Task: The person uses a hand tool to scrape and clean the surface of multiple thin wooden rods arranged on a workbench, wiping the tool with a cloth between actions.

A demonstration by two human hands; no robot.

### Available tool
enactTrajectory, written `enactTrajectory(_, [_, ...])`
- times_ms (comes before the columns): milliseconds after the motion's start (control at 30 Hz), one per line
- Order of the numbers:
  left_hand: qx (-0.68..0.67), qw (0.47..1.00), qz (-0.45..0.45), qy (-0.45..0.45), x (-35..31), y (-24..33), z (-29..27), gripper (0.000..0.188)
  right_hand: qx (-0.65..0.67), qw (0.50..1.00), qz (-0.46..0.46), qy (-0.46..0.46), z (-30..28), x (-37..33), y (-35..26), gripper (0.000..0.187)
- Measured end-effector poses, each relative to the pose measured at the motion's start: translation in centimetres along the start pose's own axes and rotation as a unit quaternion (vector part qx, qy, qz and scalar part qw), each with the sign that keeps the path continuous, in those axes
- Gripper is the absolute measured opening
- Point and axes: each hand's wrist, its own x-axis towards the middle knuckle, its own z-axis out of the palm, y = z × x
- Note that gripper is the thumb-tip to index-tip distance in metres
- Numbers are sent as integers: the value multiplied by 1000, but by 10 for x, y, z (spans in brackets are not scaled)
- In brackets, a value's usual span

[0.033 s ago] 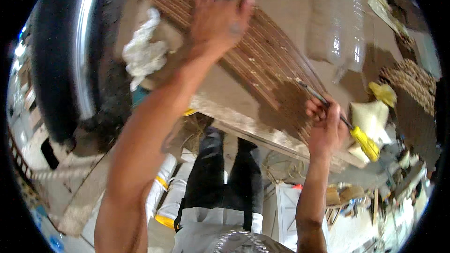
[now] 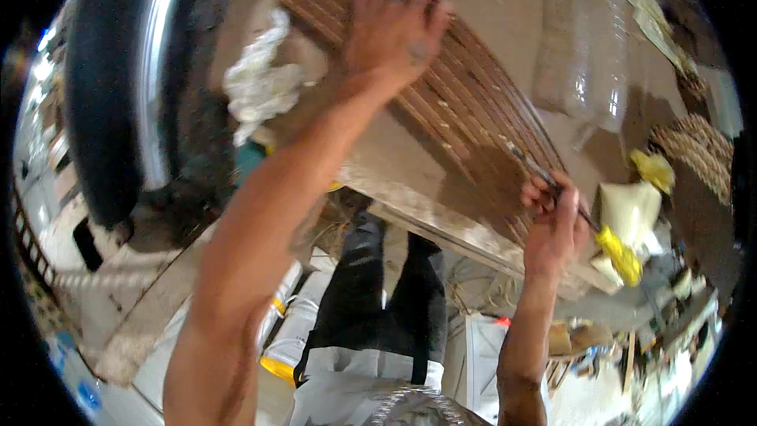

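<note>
A long brown grooved panel (image 2: 465, 114) lies slanting across the work table, with pale bits along its ridges. Spread flat on its upper part is my left hand (image 2: 398, 31), fingers apart and holding nothing. My right hand (image 2: 554, 217), closed, grips the dark shaft of a screwdriver-like tool with a yellow handle (image 2: 620, 255). The handle sticks out below the hand to the right; the thin tip points up-left at the panel's grooves, and whether it touches them I cannot tell. A crumpled whitish sheet or cloth (image 2: 260, 83) lies left of the panel.
The pale table edge (image 2: 441, 225) runs in front of my legs. To the left stands a large black roll-like object (image 2: 106, 95) beside a shiny strip. Clear plastic wrap (image 2: 591, 47), a coiled rope-like bundle (image 2: 694, 150) and a cream bag (image 2: 628, 207) are on the right. White buckets (image 2: 296, 323) stand below.
The whole view has shifted slightly, so things sit a little farther right. My left hand stays flat on the panel, and my right hand keeps its grip on the tool.
</note>
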Motion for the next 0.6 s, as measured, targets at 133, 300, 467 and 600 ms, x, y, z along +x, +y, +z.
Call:
enactTrajectory(133, [-317, 939, -62, 116, -6, 3, 0, 41, -77, 995, -62, -24, 18, -37, 15, 41])
enactTrajectory(300, [-306, 913, -252, 94, -142, -19, -85, 25, -140, 987, -57, -62, 49, -70, 35, 31])
enactTrajectory(467, [-507, 450, -713, 181, -192, -105, -125, 32, -102, 986, 39, -125, 118, -73, 50, 27])
enactTrajectory(600, [-680, 339, -643, 100, -240, -154, -86, 37, -78, 980, 51, -176, 186, -59, 85, 24])
